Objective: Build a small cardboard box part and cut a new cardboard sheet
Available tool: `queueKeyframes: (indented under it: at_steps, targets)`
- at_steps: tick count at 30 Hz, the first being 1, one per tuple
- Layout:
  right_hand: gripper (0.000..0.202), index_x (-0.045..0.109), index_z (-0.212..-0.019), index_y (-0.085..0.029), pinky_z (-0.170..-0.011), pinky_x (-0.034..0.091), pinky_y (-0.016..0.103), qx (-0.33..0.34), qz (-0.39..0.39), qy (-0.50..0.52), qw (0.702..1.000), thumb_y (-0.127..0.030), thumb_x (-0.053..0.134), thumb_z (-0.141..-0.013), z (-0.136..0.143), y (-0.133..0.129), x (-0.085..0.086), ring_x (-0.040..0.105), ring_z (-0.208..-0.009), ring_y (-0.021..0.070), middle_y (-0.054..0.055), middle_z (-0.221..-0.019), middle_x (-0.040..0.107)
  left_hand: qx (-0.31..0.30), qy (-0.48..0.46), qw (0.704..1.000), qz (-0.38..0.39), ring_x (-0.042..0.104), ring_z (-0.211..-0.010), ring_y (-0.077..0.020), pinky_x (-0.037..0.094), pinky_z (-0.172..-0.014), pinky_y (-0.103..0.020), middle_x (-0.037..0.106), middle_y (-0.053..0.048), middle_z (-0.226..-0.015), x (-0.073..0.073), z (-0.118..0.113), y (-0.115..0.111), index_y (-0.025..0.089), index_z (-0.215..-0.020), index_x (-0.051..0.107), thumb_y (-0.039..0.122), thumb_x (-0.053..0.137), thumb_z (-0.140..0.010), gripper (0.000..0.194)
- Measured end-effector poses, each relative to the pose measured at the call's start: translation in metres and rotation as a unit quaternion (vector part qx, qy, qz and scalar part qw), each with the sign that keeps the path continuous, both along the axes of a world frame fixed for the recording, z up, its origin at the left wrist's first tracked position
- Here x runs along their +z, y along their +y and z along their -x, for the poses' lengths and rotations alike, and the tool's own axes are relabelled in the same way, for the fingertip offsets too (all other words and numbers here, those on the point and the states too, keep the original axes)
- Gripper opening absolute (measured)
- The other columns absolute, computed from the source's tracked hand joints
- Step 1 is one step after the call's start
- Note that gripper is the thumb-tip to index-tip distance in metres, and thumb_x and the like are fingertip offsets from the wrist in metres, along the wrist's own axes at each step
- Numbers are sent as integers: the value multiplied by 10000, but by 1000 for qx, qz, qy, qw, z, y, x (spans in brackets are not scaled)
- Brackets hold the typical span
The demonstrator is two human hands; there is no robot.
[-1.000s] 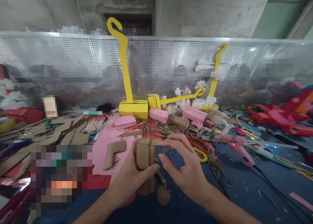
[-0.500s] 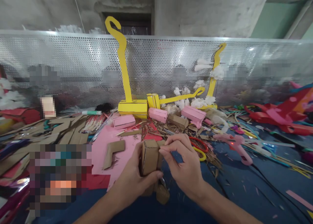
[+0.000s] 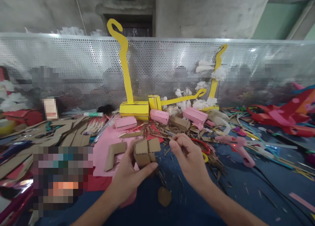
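My left hand is wrapped round a small folded cardboard box, its corrugated edges and a top flap facing me. To the right of it, apart from the box, my right hand has thumb and fingers pinched together; whatever may be between the tips is too small to make out. Behind the right hand lie scissors with red and yellow handles. A rounded cardboard piece rests on the blue table below the hands. Left of the box, an L-shaped cardboard piece sits on pink paper.
A pink glue gun, its red light lit, lies at the right with a black cord. Yellow box-based hooked stands, pink boxes and cardboard scraps line the back before a perforated metal screen. Cardboard strips cover the left.
The box has been turned and shifted slightly left in my left hand, now showing its flap. My right hand has come away from it to the right, fingers still pinched.
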State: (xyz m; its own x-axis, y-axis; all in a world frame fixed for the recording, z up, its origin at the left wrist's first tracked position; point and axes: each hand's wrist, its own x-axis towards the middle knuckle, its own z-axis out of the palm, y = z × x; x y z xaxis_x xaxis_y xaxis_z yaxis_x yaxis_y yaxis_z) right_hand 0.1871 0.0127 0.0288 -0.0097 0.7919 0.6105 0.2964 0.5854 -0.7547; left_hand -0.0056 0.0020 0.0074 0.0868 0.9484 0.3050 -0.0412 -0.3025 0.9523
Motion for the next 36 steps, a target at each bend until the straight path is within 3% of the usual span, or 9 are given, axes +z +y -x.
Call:
queueKeyframes:
  at_steps: [3, 7, 12, 18, 26, 36]
  targets:
    - [196, 622, -980, -225, -655, 405, 276, 60, 78, 18, 995, -397, 529, -987, 3, -1, -1, 530, -743, 166, 16, -838, 591, 2, 1, 1000, -4, 621, -1165, -222, 486, -1003, -331, 657, -58, -1275, -1, 0, 0, 271, -1359, 438, 289, 813, -758, 709]
    - [343, 584, -794, -208, -593, 383, 255, 173, 142, 53, 973, -475, 494, -990, 7, -6, 2, 481, -653, 139, -9, -705, 534, 24, 49, 998, -25, 625, -1139, -235, 479, -991, -339, 662, -53, -1236, -3, 1, 1, 269, -1322, 479, 305, 795, -771, 636]
    - [359, 522, -728, -205, -567, 332, 242, 231, 168, 76, 955, -479, 557, -958, 11, -13, 6, 380, -607, 114, -41, -658, 446, 42, 124, 989, -73, 620, -1108, -237, 454, -992, -348, 671, -35, -1167, -2, 2, -1, 269, -1226, 536, 289, 758, -801, 480]
    - [398, 447, -674, -207, -524, 245, 257, 230, 185, 63, 953, -468, 589, -940, 11, -13, 4, 323, -566, 102, -60, -613, 384, 47, 177, 978, -96, 607, -1129, -229, 459, -982, -330, 658, -22, -1189, -6, 5, -2, 292, -1178, 564, 213, 758, -796, 436]
    - [408, 448, -686, -207, -519, 249, 260, 234, 201, 52, 950, -503, 586, -929, 10, -12, 1, 336, -558, 101, -62, -603, 390, 26, 137, 980, -140, 636, -1089, -204, 514, -907, -318, 645, -20, -1222, -19, 6, 3, 297, -1160, 554, 167, 743, -814, 415]
    - [406, 426, -677, -214, -511, 241, 260, 233, 207, 48, 949, -491, 579, -932, 10, -11, -2, 318, -543, 98, -71, -585, 372, 33, 175, 967, -181, 593, -1192, -243, 456, -1011, -378, 627, -69, -1289, -26, 12, 6, 281, -1218, 543, 170, 720, -830, 441]
